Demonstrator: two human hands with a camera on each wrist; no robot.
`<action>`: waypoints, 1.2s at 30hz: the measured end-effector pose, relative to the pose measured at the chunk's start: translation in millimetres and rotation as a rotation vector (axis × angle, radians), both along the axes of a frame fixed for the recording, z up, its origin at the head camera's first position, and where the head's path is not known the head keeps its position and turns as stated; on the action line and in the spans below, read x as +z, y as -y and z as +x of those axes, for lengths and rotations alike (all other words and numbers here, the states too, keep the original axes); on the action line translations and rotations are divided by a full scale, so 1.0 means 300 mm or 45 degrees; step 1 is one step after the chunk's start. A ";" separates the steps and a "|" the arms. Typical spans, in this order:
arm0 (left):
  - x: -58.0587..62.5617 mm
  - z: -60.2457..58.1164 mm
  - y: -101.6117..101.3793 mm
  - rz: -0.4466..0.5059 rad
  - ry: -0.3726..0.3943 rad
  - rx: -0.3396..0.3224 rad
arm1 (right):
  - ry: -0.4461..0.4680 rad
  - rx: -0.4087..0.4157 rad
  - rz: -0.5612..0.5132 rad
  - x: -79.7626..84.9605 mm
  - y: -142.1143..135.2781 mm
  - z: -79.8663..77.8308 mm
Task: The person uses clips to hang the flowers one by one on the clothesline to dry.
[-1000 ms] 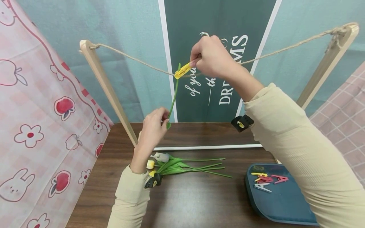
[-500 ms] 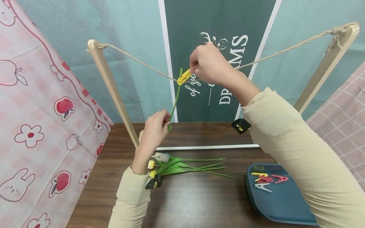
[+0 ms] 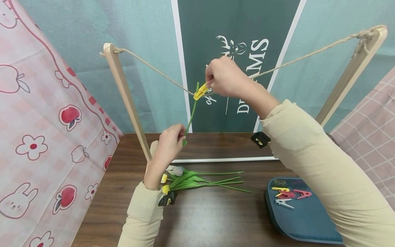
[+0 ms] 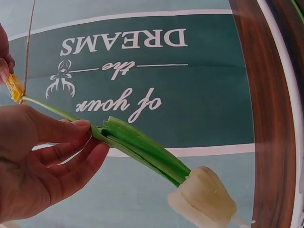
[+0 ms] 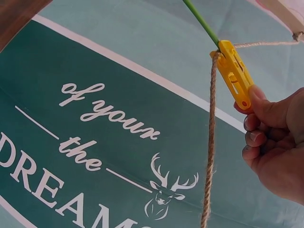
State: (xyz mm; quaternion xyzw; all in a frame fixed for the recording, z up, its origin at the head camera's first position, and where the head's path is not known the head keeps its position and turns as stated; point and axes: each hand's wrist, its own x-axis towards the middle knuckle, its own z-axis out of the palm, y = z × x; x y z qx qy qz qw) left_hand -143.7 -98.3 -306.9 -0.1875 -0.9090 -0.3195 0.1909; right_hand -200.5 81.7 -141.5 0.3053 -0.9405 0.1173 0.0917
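Observation:
My right hand (image 3: pixel 226 77) pinches the tail of a yellow clothespin (image 5: pixel 235 73) between thumb and fingers. The clothespin's nose sits at the twine (image 5: pixel 211 133) and the green stem of an artificial tulip (image 3: pixel 192 115), where the two cross. Lower down, my left hand (image 3: pixel 169 140) pinches that stem just above its leaves. In the left wrist view the pale tulip head (image 4: pixel 206 197) hangs downward beyond the fingers. The twine sags in a V toward the clothespin between two wooden posts.
A left post (image 3: pixel 126 96) and a right post (image 3: pixel 351 75) hold the twine. Several artificial tulips (image 3: pixel 197 181) lie on the table below, in front of a white rod (image 3: pixel 225 160). At right, a blue box (image 3: pixel 305 223) bears several clothespins (image 3: pixel 285 195).
Both hands have moved down a little with the clothespin and tulip. The twine is pulled lower and the left post leans further inward.

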 end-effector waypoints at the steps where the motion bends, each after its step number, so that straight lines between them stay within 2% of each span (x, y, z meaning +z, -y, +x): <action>1: -0.001 0.001 -0.001 0.004 0.009 -0.001 | -0.002 0.006 0.001 -0.003 -0.001 -0.001; 5: -0.007 -0.001 -0.003 0.009 0.029 -0.009 | 0.021 0.028 0.006 -0.003 -0.006 0.000; 12: -0.013 -0.008 -0.006 0.011 0.033 -0.014 | 0.158 0.011 -0.023 0.011 -0.028 0.011; 26: -0.022 -0.015 -0.002 0.013 0.009 0.014 | 0.224 -0.054 -0.103 0.028 -0.105 0.058; 31: -0.025 -0.014 0.000 0.014 0.034 0.003 | 0.256 -0.061 -0.059 0.016 -0.143 0.075; 36: -0.031 -0.010 -0.001 -0.013 0.071 0.002 | 0.273 -0.024 0.014 -0.012 -0.190 0.084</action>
